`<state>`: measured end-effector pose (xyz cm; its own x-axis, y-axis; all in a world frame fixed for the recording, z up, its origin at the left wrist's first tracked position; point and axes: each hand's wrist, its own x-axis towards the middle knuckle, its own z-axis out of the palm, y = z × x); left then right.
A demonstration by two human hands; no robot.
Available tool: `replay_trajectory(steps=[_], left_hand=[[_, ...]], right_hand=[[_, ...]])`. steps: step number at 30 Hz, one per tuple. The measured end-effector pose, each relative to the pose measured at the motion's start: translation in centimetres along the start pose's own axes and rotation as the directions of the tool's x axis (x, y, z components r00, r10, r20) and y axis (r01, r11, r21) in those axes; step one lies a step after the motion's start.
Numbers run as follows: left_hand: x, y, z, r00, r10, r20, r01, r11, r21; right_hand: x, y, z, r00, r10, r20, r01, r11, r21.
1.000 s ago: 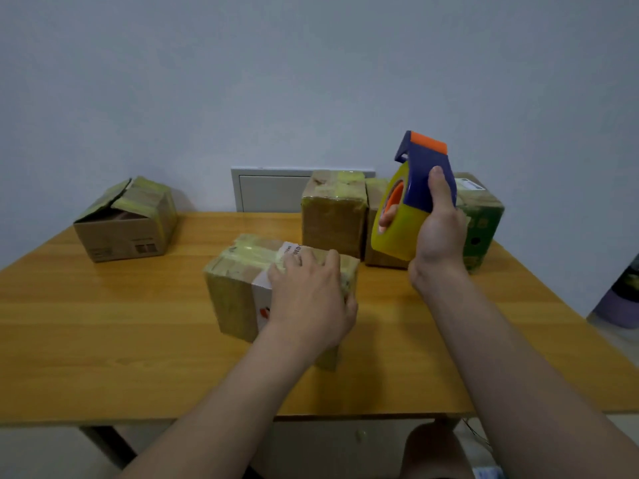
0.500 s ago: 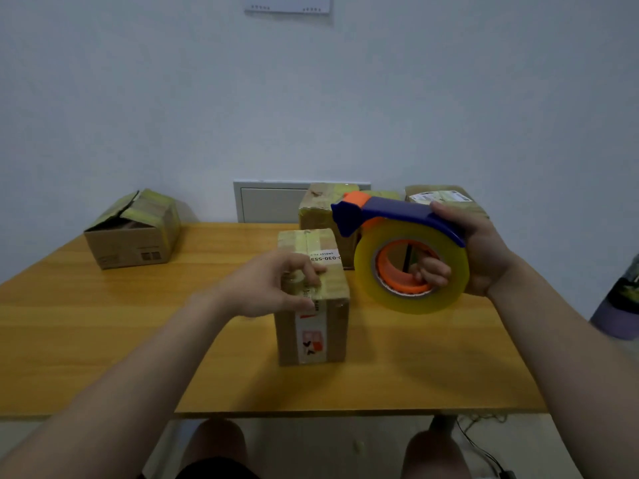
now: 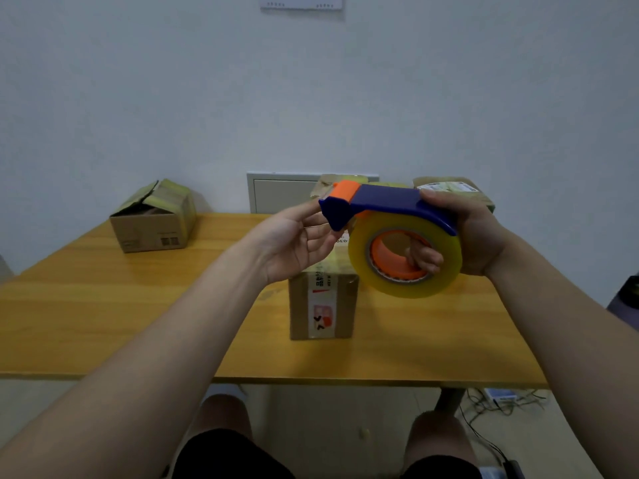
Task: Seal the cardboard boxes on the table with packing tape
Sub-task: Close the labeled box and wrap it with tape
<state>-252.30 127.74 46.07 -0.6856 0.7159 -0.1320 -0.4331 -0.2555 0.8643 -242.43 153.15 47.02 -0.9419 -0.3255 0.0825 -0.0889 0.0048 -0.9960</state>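
A blue and orange tape dispenser (image 3: 390,202) with a roll of clear yellowish tape (image 3: 404,261) is held in the air by my right hand (image 3: 473,233), fingers through the orange core. My left hand (image 3: 297,240) is raised palm up, fingers at the dispenser's cutter end; whether they pinch the tape end is hidden. Below both hands a small cardboard box (image 3: 323,305) with a white label stands on the wooden table (image 3: 138,316), partly hidden by my hands and the roll.
At the back left sits a cardboard box (image 3: 154,219) with its flaps ajar. Two more taped boxes (image 3: 453,188) stand at the back behind the dispenser. A grey wall panel (image 3: 280,193) is behind the table. Cables (image 3: 498,406) lie on the floor right.
My left hand let go of the small box and rose to the dispenser's cutter end. My right hand turned the dispenser from upright to level and moved it over the box.
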Motion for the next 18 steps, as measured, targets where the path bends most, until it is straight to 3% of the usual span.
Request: replay_trajectory(steps=[4, 11, 18], left_hand=[[0.1, 0.0, -0.4, 1.0, 0.021, 0.014, -0.02, 1.0, -0.019], [0.9, 1.5, -2.0, 0.998, 0.024, -0.061, -0.012, 0.983, 0.183], [2.7, 0.1, -3.3, 0.998, 0.008, 0.061, 0.002, 0.986, -0.166]], right_hand=[[0.0, -0.6, 0.4, 1.0, -0.003, -0.012, 0.003, 1.0, -0.024], [1.6, -0.9, -0.3, 0.997, 0.071, 0.024, -0.07, 0.997, -0.035], [3.6, -0.6, -1.3, 0.997, 0.058, 0.055, -0.054, 0.996, -0.067]])
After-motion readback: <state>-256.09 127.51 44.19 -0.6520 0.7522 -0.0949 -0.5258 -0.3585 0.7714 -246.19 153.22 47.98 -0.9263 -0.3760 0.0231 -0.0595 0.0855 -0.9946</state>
